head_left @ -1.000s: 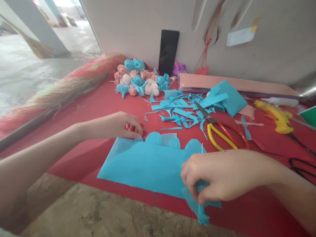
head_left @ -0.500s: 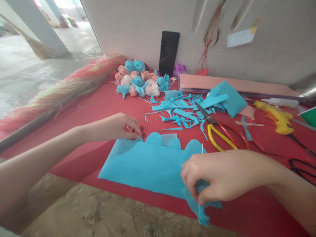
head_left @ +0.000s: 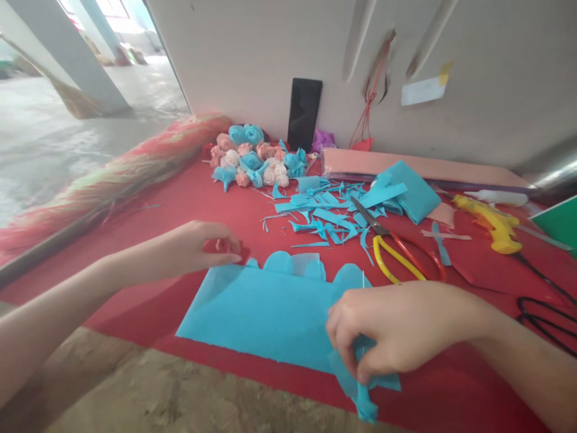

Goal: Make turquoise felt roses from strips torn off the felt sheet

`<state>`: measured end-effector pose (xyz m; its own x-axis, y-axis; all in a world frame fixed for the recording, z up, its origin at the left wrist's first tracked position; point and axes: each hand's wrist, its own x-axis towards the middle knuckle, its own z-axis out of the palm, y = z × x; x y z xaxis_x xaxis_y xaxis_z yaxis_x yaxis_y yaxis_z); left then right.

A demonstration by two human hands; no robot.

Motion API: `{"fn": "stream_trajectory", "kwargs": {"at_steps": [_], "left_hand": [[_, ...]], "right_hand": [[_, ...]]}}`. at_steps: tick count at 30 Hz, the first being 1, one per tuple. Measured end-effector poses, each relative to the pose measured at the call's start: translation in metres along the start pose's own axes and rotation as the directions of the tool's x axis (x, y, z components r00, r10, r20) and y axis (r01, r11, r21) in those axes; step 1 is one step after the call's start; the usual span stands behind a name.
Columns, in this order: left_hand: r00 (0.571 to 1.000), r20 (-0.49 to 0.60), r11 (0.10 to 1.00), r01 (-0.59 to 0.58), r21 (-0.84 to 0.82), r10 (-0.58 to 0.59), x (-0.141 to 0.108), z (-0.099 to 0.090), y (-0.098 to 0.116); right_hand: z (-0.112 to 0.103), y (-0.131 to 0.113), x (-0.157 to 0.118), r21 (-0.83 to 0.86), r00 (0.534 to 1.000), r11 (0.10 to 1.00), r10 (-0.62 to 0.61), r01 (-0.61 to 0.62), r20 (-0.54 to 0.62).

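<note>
A wide blue paper sheet (head_left: pixel 261 319) lies near the front edge of the red table, with rounded blue petal pieces (head_left: pixel 278 263) showing along its far side. My left hand (head_left: pixel 210 243) hovers at the sheet's far left corner, thumb and fingers apart, nothing between them. At the sheet's right end my right hand (head_left: pixel 383 328) pinches a thin white stick (head_left: pixel 363 281) that carries a blue paper flower (head_left: pixel 366 409) at its lower end. The flower hangs head down, partly hidden by the fingers.
Behind the sheet are blue scraps (head_left: pixel 329 219) and scissors (head_left: pixel 401 252) with yellow and red handles. Paper roses (head_left: pixel 252 159) and a black phone (head_left: pixel 305 114) stand at the back. A yellow glue gun (head_left: pixel 489 222) lies right, a broom (head_left: pixel 135 171) left.
My left hand has moved slightly left, off the sheet's far edge, and its fingers have parted. The camera view has shifted a little; my right hand still grips the stick.
</note>
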<state>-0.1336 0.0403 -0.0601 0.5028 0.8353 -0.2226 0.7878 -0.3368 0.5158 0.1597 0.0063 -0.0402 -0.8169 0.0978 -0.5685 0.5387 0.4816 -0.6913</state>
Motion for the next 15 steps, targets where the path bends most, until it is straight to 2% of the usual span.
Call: {"fn": "stream_trajectory", "kwargs": {"at_steps": [3, 6, 12, 15], "left_hand": [[1.000, 0.002, 1.000, -0.001, 0.012, 0.001, -0.010, 0.003, -0.011], [1.000, 0.003, 1.000, 0.009, -0.003, -0.009, -0.016, 0.003, -0.013], [0.998, -0.014, 0.996, 0.067, -0.064, -0.068, -0.020, -0.003, 0.007], [0.995, -0.086, 0.993, 0.050, -0.107, -0.059, -0.019, -0.003, 0.016]], "right_hand": [[0.000, 0.001, 0.001, 0.002, 1.000, 1.000, -0.008, 0.008, 0.002], [0.001, 0.001, 0.001, -0.011, 1.000, 1.000, -0.014, 0.014, -0.010], [0.001, -0.002, -0.002, -0.029, 0.998, 0.999, -0.040, 0.038, -0.047], [-0.003, -0.006, -0.004, 0.001, 0.986, 0.996, -0.087, 0.088, -0.139]]}}
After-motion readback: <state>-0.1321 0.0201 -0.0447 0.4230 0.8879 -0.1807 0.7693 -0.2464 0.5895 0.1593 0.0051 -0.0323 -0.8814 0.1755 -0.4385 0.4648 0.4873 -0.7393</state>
